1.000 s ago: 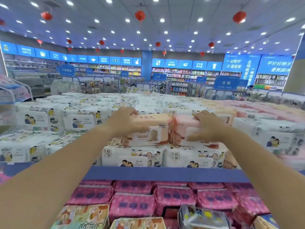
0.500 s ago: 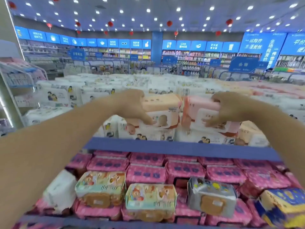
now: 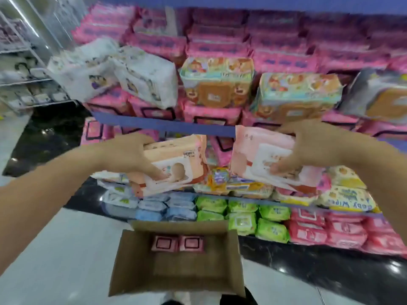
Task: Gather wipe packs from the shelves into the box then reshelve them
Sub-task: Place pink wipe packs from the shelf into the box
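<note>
You have one pack in each hand. Your left hand [image 3: 130, 157] grips the peach wipe pack [image 3: 182, 164] by its left end, thumb across the front. Your right hand [image 3: 308, 148] grips the pale pink wipe pack [image 3: 257, 157] by its right end, fingers [image 3: 284, 166] curled over the label face. Both packs hang in front of the shelves [image 3: 165, 126], above the open cardboard box [image 3: 176, 280] on the floor [image 3: 66, 249], where two small pink packs [image 3: 178, 243] lie side by side at the far wall. These look like soft film pouches — light, floppy, probably slick. Held by one end they sag, so pinch across the short side near the stiffer flap lid. A short drop into the box should do no harm.
</note>
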A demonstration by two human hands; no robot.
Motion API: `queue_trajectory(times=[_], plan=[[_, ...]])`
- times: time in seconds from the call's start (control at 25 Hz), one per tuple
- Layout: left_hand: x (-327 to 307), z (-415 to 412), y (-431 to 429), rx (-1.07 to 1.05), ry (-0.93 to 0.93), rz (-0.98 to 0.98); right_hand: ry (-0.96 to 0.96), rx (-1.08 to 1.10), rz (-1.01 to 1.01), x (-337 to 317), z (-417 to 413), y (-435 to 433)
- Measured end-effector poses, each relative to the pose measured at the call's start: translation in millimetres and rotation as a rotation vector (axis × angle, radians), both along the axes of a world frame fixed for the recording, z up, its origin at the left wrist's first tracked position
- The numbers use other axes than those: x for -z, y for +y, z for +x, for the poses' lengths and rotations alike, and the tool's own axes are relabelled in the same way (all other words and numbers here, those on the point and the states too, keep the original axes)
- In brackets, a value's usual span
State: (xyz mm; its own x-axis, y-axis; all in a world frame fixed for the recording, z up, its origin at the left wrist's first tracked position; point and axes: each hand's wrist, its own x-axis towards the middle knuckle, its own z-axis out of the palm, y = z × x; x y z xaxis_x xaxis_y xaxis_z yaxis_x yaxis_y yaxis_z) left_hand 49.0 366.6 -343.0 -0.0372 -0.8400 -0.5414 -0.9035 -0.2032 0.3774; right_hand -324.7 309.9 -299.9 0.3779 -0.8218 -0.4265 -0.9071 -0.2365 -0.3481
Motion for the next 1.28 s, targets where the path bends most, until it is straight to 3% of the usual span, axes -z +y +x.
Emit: queue_trajectory(times=[0.12, 0.44, 0.6, 0.84, 1.04, 1.16, 1.28], plan=[[115.5, 44.3, 39.9, -0.001, 0.000, 0.200, 0.085, -0.052, 0.195, 122.0, 53.7, 37.2], [414.7, 99.7, 134.1, 0.039, 0.033, 0.543, 0.222, -0.172, 0.473, 431.7, 140.7, 138.2], [567.9, 95.8, 173.3, -0.013, 0.012, 0.616, 0.268, -0.140, 0.568, 588.4, 161.5, 174.3], [789.2, 99.9, 187.8, 0.068, -0.150, 0.663, 0.322, -0.144, 0.659, 813.4, 175.5, 201.0], [893.4, 123.2, 181.8, 0.251, -0.232, 0.734, 0.247, -0.084, 0.725, 934.2, 188.4, 202.3], [925.4, 128.9, 189.5, 0.363, -0.218, 0.749, 0.184, -0.085, 0.694, 982.8, 197.1, 206.7], [938.3, 131.8, 208.8, 0.343, -0.227, 0.656, 0.145, -0.091, 0.615, 1007.5, 195.8, 225.6]])
